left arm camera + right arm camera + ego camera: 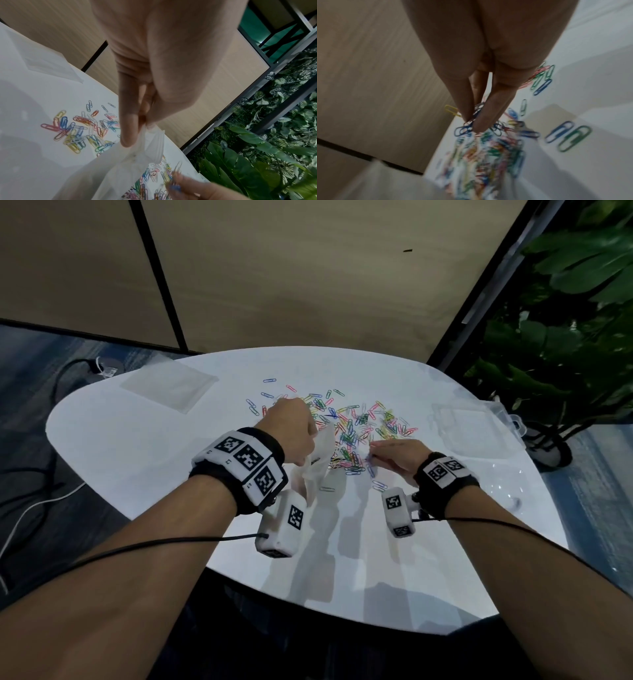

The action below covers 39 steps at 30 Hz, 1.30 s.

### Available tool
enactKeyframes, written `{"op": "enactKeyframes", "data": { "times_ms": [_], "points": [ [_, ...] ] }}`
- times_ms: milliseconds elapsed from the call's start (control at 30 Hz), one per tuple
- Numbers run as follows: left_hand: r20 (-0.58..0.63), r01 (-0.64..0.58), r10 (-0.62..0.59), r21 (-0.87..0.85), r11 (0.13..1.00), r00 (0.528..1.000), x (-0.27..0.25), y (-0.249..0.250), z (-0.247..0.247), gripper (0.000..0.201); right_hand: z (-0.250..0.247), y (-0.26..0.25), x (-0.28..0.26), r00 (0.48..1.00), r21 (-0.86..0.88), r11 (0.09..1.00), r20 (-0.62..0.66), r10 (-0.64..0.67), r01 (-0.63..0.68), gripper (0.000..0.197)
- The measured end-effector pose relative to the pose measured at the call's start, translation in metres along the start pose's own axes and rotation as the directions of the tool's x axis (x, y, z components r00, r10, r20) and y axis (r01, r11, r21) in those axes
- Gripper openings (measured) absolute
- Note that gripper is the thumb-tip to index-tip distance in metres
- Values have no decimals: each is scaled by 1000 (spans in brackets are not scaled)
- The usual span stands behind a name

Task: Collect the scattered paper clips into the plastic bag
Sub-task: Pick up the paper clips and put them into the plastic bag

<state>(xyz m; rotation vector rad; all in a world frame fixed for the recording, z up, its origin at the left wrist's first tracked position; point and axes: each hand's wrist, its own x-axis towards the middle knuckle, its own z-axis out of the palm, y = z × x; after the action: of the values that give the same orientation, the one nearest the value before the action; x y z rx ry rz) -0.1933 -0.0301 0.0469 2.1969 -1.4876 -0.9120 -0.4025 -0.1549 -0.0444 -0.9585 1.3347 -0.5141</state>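
Many coloured paper clips point(356, 426) lie scattered in a loose heap on the white table point(171, 474). My left hand point(291, 429) pinches the top edge of a clear plastic bag point(315, 467), which hangs down to the table left of the heap. In the left wrist view the thumb and fingers point(130, 128) clamp the bag's rim point(150, 142). My right hand point(397, 453) sits at the heap's near right edge, its fingertips point(481, 121) pinching a small bunch of clips point(471, 121), mostly blue, just above the pile point(488, 155).
A flat clear bag point(171, 386) lies at the table's far left. A transparent plastic box point(472, 422) stands at the right edge. A leafy plant point(565, 337) rises beyond the table on the right. Cables point(34, 491) run on the floor to the left.
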Motion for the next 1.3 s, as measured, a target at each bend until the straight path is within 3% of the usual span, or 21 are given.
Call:
{"op": "enactKeyframes", "data": {
  "times_ms": [100, 233, 333, 467, 633, 700, 767, 833, 867, 933, 967, 1033, 1100, 1167, 1200, 1233, 1300],
  "points": [
    [11, -19, 19, 6, 1000, 1000, 1, 7, 4, 24, 10, -20, -25, 981, 230, 973, 187, -45, 1, 14],
    [-11, -35, 36, 32, 999, 999, 0, 15, 11, 22, 27, -30, -49, 929, 302, 953, 361, -86, -30, 27],
    [-24, -37, 37, -9, 999, 999, -2, 19, 14, 23, 38, -28, -57, 922, 176, 984, 381, -73, 5, 28],
    [-16, -32, 31, -82, 996, 999, -2, 17, 15, 24, 51, -21, -59, 955, -178, 957, 231, -184, 227, 15],
    [-15, -28, 26, -149, 988, 1000, -1, 12, 15, 24, 70, -12, -58, 916, -555, 735, 146, -374, 389, 9],
    [-14, -28, 27, -156, 987, 1000, 0, 8, 14, 25, 76, -15, -65, 856, -696, 534, 238, -458, 480, 13],
    [-30, -22, 18, -158, 987, 999, 0, 3, 13, 24, 78, -21, -70, 830, -755, 387, 367, -419, 529, 21],
    [-56, -20, 11, -158, 987, 998, 0, -3, 10, 26, 76, -28, -71, 827, -714, 422, 439, -351, 558, 22],
    [-68, -22, 11, -160, 987, 998, -1, -6, 8, 27, 74, -31, -72, 829, -640, 527, 445, -338, 559, 21],
    [-90, -35, 20, -165, 986, 996, -2, -14, 4, 26, 69, -37, -70, 845, -402, 759, 397, -359, 512, 23],
    [-101, -40, 24, -167, 985, 995, -4, -18, 3, 26, 64, -40, -66, 860, -307, 822, 347, -373, 480, 22],
    [-114, -43, 25, -163, 986, 993, -8, -27, -1, 25, 49, -43, -54, 908, -341, 847, 249, -337, 408, 15],
    [-123, -39, 19, -164, 986, 992, -13, -37, -6, 26, 27, -31, -34, 977, -633, 745, 150, -152, 213, 33],
    [-130, -32, 10, -166, 986, 991, -17, -47, -12, 26, 9, -8, -21, 997, -882, 470, 10, 82, -30, 75],
    [-135, -29, 7, -167, 985, 991, -19, -53, -16, 27, 4, 5, -15, 987, -921, 377, -38, 154, -94, 96],
    [-141, -28, 5, -166, 986, 990, -21, -59, -20, 27, 3, 16, -13, 982, -926, 358, -56, 182, -119, 111],
    [-152, -27, 3, -155, 988, 988, -25, -69, -27, 26, 10, 31, -11, 994, -932, 352, -54, 92, -83, 122]
  ]
}}
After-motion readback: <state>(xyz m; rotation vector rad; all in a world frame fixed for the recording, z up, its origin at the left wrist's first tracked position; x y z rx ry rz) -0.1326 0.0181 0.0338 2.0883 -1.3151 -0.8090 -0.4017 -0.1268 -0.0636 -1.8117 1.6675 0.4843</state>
